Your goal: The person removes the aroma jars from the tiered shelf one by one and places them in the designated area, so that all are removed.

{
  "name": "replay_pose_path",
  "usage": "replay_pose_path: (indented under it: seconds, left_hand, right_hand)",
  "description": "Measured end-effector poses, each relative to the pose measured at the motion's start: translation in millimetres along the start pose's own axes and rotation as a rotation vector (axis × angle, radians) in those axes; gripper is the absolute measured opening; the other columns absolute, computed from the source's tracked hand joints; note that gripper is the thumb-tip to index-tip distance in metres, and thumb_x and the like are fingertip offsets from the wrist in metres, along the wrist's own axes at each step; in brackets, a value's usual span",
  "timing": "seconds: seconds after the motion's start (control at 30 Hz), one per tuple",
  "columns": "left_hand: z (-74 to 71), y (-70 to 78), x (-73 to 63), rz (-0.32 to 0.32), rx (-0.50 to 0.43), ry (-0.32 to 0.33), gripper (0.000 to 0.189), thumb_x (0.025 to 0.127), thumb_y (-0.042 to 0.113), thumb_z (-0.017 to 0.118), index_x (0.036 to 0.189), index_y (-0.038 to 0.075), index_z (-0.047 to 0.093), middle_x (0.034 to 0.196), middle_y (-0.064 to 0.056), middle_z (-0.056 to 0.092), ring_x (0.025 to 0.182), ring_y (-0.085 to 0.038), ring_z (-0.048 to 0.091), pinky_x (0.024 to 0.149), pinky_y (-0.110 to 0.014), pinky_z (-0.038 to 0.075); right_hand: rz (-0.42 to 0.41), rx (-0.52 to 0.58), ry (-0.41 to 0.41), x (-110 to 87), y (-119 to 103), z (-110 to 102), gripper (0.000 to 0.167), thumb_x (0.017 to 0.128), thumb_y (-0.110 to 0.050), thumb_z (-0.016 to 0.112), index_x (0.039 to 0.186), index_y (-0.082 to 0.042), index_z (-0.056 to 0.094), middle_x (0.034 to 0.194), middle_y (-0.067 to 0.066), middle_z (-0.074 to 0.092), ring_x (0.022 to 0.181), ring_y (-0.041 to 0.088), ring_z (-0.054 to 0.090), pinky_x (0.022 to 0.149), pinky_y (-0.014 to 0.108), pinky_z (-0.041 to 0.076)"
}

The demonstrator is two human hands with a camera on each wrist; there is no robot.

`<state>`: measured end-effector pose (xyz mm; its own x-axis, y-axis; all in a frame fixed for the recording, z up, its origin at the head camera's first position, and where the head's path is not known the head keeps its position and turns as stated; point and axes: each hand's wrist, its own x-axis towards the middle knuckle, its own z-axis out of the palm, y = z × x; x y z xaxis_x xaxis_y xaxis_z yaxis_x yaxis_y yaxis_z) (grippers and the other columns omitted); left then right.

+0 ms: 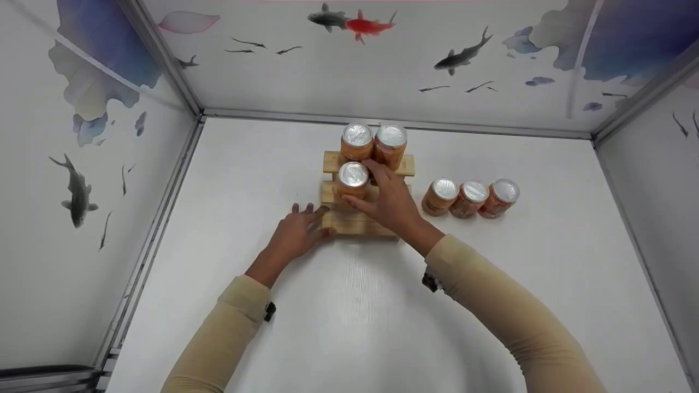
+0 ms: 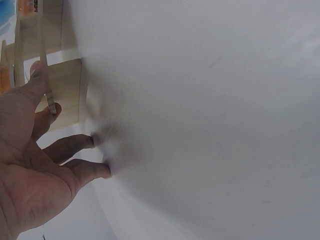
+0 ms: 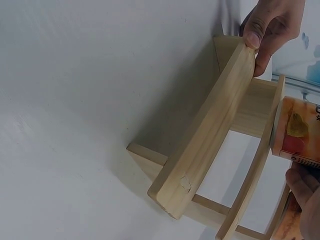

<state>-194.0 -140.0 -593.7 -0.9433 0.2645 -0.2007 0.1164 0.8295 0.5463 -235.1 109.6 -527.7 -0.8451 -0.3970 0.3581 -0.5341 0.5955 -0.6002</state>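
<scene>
A three-step wooden rack point(image 1: 357, 222) stands on the white table, seen from its side in the right wrist view. My left hand point(image 1: 295, 234) pinches the left end of its lowest step, thumb on one face and a finger on the other, while the remaining fingers reach down to the tabletop. On the middle step, at the left, my right hand point(image 1: 396, 204) holds an orange-labelled can point(image 1: 353, 176) with a silver lid; its label point(image 3: 297, 127) shows fruit pictures. Two like cans stand side by side on the top step, the left can point(image 1: 357, 136) and the right can point(image 1: 391, 136).
To the right of the rack, three more cans stand in a row on the table: a near can point(image 1: 438, 202), a middle can point(image 1: 468, 204) and a far can point(image 1: 497, 202). Panels with painted fish point(image 1: 368, 26) enclose the table point(image 1: 349, 305) at the back and sides.
</scene>
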Motion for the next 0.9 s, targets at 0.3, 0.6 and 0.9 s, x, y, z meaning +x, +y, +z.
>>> replay_pose_path:
  seconds: [0.3, 0.6, 0.9]
  left_hand:
    - [0.3, -2.0, 1.2, 0.010, 0.008, -0.011, 0.074, 0.105, 0.062, 0.067, 0.166, 0.024, 0.052, 0.170, -0.030, 0.043, 0.160, -0.063, 0.030, 0.121, -0.077, 0.042]
    - [1.4, -2.2, 1.7, 0.004, 0.000, -0.012, 0.074, 0.105, 0.063, 0.067, 0.166, 0.025, 0.052, 0.170, -0.029, 0.043, 0.161, -0.063, 0.029, 0.122, -0.076, 0.040]
    - [0.5, -0.8, 1.0, 0.003, 0.012, -0.012, 0.074, 0.105, 0.064, 0.066, 0.166, 0.025, 0.053, 0.170, -0.030, 0.042, 0.161, -0.063, 0.029, 0.122, -0.077, 0.040]
  right_hand:
    - [0.004, -0.009, 0.024, 2.4, -1.1, 3.4, 0.080, 0.093, -0.035, 0.093, 0.151, 0.003, 0.054, 0.138, 0.023, 0.068, 0.121, 0.035, 0.073, 0.099, 0.050, 0.063]
    - [-0.017, 0.032, 0.042, 2.0, -0.5, 5.0, 0.076, 0.094, -0.034, 0.092, 0.148, 0.004, 0.054, 0.135, 0.023, 0.069, 0.120, 0.036, 0.074, 0.096, 0.049, 0.066]
    - [0.005, 0.038, 0.037, 1.9, -0.1, 4.4, 0.077, 0.095, -0.035, 0.090, 0.150, 0.004, 0.053, 0.137, 0.022, 0.068, 0.124, 0.036, 0.073, 0.099, 0.044, 0.066]
